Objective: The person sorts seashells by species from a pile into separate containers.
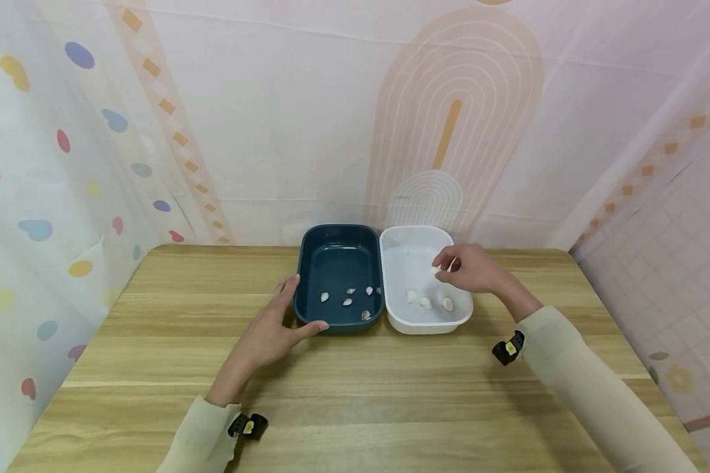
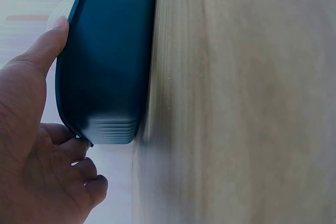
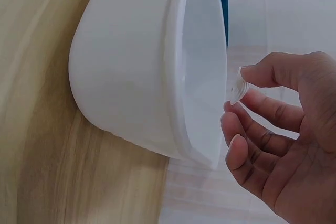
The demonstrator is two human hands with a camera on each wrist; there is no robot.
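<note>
Pinching a small white shell [image 1: 435, 269] between thumb and fingertip, right hand [image 1: 470, 269] hovers over the white tub [image 1: 426, 323], frame centre. Risk: light pinch, shell could slip outside the rim. Left hand [image 1: 270, 328], fingers spread, braces the dark blue tub [image 1: 337, 325]; a nudge could slide it. Wooden table [image 1: 355, 394], pastel patterned curtains [image 1: 65, 164] around.

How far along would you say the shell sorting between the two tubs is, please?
Roughly midway. Three shells already lie in the white tub. The right hand pinches another shell above it, while the left hand steadies the blue tub, where about five shells remain.
</note>
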